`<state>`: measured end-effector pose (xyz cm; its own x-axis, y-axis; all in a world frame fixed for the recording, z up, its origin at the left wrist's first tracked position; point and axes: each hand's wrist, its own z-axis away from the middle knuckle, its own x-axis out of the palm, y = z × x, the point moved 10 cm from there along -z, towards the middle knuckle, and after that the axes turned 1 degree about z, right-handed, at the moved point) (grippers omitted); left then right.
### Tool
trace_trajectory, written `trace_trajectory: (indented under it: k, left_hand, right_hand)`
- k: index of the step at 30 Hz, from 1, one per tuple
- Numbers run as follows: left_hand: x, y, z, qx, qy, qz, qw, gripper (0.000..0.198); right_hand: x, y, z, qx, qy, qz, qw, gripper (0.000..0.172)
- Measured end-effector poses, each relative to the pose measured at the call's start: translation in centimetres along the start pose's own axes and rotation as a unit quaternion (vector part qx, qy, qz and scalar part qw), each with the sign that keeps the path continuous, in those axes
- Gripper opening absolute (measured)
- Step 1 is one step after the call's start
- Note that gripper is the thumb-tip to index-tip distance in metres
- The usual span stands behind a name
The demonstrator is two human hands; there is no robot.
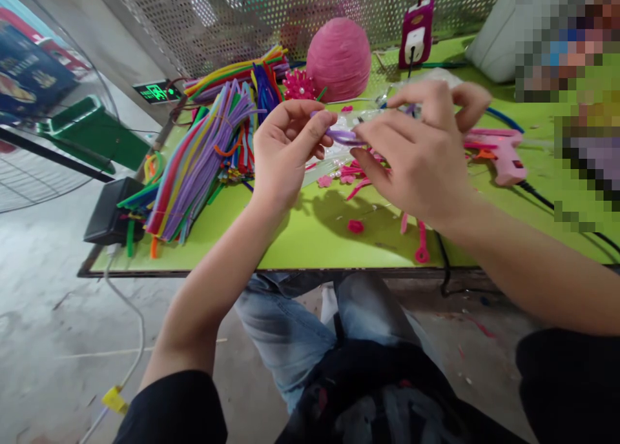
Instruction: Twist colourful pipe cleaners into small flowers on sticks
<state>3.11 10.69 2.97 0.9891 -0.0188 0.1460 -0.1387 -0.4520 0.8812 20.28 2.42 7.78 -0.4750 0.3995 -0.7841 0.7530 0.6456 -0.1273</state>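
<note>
Between my two hands, above the green table, is a bent purple pipe cleaner (341,136). My left hand (290,141) pinches its left end between thumb and forefinger. The thumb and forefinger of my right hand (419,147) close on its other end, and that hand's upper fingers are bent and raised. Below lie pink flower shapes and strips (356,173), and a small pink rosette (355,226). A pink looped piece (422,253) rests near the table's front edge.
Bundled pipe cleaners (194,160) lie at left beside a black box (113,211). Behind stand a pink ball (339,60) and a perforated metal panel (242,11). A pink glue gun (506,157) with a black cord lies right. A purple-cased socket (416,34) is at the back.
</note>
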Motion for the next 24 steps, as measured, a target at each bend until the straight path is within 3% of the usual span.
trace_trajectory:
  k: [5,12,18,24]
  left_hand:
    - [-0.8,-0.4,0.5,-0.1,0.057,0.013,0.993,0.019]
    - [-0.3,-2.2,0.6,-0.158,0.053,0.043,0.985,0.022]
    - [0.5,-2.6,0.5,-0.147,0.014,0.034,0.988,0.013]
    - [0.8,-1.9,0.1,-0.103,-0.046,-0.029,0.993,0.007]
  right_hand:
    - [-0.4,-0.7,0.2,-0.011,0.066,0.07,0.995,0.036]
    - [1.2,-0.8,-0.8,-0.127,0.133,0.116,0.976,0.037]
    - [2.3,0.6,-1.4,-0.095,0.059,-0.019,0.994,0.032]
    - [2.5,1.7,-1.3,-0.096,0.058,-0.046,0.993,0.034]
